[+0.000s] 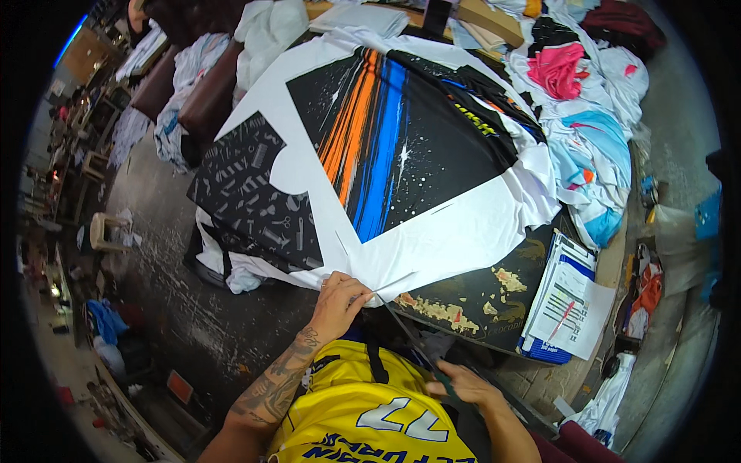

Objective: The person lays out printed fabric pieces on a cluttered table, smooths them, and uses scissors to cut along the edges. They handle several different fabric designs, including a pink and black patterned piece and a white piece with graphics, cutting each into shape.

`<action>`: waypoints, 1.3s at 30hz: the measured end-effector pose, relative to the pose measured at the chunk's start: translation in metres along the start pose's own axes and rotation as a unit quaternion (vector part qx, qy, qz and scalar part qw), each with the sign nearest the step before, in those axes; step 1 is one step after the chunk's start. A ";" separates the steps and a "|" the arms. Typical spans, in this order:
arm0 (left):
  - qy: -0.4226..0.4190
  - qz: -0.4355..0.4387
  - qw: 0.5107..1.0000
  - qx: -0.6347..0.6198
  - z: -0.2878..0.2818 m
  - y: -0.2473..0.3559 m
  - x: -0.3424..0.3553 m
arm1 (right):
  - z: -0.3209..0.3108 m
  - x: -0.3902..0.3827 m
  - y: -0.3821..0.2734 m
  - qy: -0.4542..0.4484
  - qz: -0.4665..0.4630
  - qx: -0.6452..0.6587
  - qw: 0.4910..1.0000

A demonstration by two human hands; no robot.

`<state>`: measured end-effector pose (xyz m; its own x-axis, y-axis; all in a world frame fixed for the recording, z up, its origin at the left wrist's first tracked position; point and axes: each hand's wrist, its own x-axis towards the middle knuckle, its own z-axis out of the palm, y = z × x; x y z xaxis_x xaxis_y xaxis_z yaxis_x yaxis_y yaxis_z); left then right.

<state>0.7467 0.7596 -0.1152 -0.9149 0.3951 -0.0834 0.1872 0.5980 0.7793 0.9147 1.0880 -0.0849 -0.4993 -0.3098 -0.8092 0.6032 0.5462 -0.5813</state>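
A large sheet of white fabric (478, 204) lies over the table, printed with a black panel carrying orange and blue streaks (378, 139). On its left is a black printed piece with small grey tool shapes (255, 181). My left hand (341, 299) pinches the fabric's near edge. My right hand (469, 384), low at the right, is closed around the handle of long scissors (407, 326). Their blades slant up-left toward the cloth edge beside my left fingers. Whether the tips touch the cloth, I cannot tell.
A stack of papers with a red pen (563, 318) lies at the table's right. Behind it rises a heap of white, blue and pink cloth (590, 147). The dark tabletop (505, 289) is worn. Maroon chairs (208, 96) stand far left, and a stool (108, 231) stands at left.
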 end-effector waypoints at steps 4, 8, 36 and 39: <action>-0.028 0.022 0.999 0.017 0.001 0.009 -0.006 | -0.001 0.037 -0.041 0.052 0.020 -0.044 0.997; -0.047 0.021 0.998 0.043 0.001 0.009 -0.007 | -0.011 0.041 -0.065 0.030 0.138 -0.041 0.989; -0.351 0.057 0.923 -0.149 -0.033 -0.051 0.042 | -0.060 0.190 -0.263 0.022 0.080 -0.067 0.994; -0.433 0.051 0.884 -0.167 -0.038 -0.061 0.055 | -0.065 0.211 -0.286 0.041 0.070 -0.083 0.993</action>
<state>0.6710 0.7185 -0.1444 -0.2555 0.9076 -0.3330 0.0044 0.3456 0.9384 0.5964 0.9170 -0.0834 -0.4700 -0.1614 -0.8678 0.5633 0.7020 -0.4357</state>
